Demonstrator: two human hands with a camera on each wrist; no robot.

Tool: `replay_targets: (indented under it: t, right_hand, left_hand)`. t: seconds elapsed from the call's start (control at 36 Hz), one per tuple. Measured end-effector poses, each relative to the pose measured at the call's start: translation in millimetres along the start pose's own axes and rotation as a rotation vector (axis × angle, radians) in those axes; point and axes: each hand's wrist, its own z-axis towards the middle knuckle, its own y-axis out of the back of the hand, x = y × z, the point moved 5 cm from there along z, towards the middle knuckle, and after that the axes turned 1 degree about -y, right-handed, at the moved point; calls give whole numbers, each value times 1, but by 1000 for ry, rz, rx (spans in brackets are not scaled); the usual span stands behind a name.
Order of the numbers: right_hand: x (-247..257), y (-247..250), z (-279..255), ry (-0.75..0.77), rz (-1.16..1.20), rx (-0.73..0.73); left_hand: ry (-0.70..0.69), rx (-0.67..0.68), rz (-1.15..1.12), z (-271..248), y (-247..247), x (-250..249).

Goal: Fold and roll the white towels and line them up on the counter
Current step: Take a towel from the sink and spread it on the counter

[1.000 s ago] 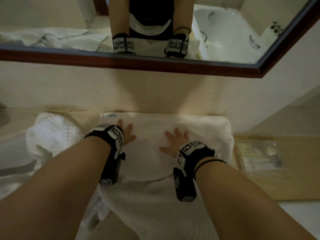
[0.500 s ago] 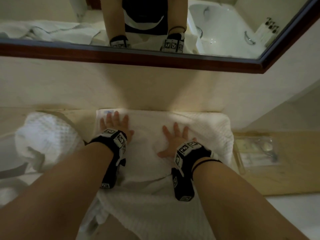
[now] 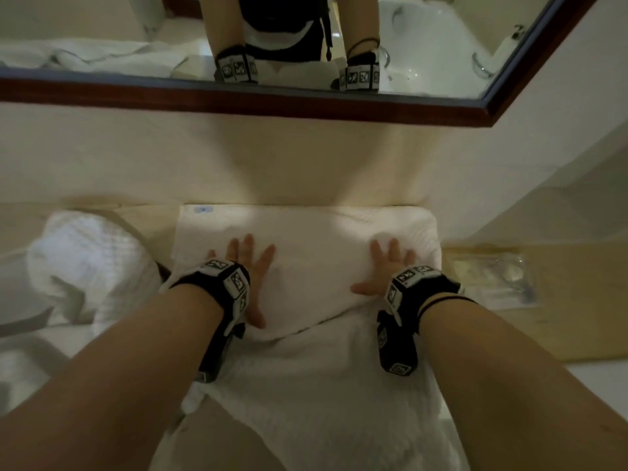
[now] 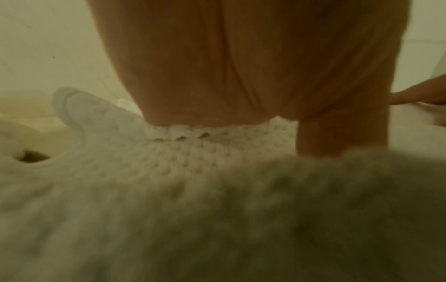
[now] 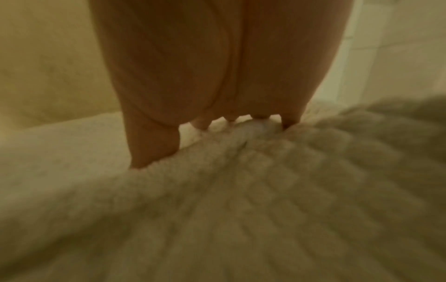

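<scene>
Against the wall below the mirror [image 3: 306, 103], a white towel [image 3: 323, 239] lies folded on the counter [image 3: 577, 328], its near part spilling over the front edge toward the person. Both hands lie flat on the folded upper layer: the left hand [image 3: 249, 266] near its left side, the right hand [image 3: 387, 270] near its right, fingers straight and spread, gripping nothing. The wrist views agree, each showing a palm pressed into the waffle weave. By the look of it, the step in hand is smoothing the fold before rolling. The next move probably calls for squaring up the slanted near edge of the top layer, then catching one end and rolling it tightly. A second, crumpled towel [image 3: 85, 263] waits at the left; a clear packet [image 3: 492, 277] lies to the right.
</scene>
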Motion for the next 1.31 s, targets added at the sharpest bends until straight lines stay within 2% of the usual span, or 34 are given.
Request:
replay_targets:
  t: [0.17,0.22,0.31,0.42,0.47,0.56,0.72,0.81,0.92,0.97,1.14,1.19,1.22,1.31]
  right_hand:
    - [-1,3,-7,44,55,-19]
    - [-7,0,-18,74,91,-20]
    - [-26,2,-41,68,167,-81]
    - [-61,6,-76,9,206,-188]
    - [-75,1,-87,-6,271,-153]
    - [-89,-22,-100,-7,318,-7]
    - [-99,-72,-108,-53,267,68]
    - [-95,-74,-118,-30,340,24]
    - [-91,-47,-145,96,652,-170]
    - [-90,-27,-164,124,732,-272]
    - [-82,18,-220,285,1059,-577]
    - [-78,10,-230,287,1099,-555]
    - [-76,-1,-231,254,1058,-499]
    - [-68,-52,-231,133,865,-284]
  left_hand:
    - [44,-23,12,-2,10,-7]
    - [37,-26,-49,-15,16,-20]
    - [-13,-39,-153,-39,30,-46]
    - [-149,-130,-197,-69,41,-82]
    - [-203,-86,-213,-81,39,-101]
    - [-206,-9,-205,-98,24,-125]
    - [-100,-149,-203,-112,0,-140]
    - [-75,-244,-281,-120,-4,-137]
    - [-85,-303,-349,-133,-2,-127]
    - [-58,-335,-445,-144,3,-115]
    - [8,-611,-722,-200,28,-57]
    - [32,-675,-757,-219,26,-34]
    - [38,-667,-750,-228,20,-24]
    - [19,-477,-616,-247,-12,-4]
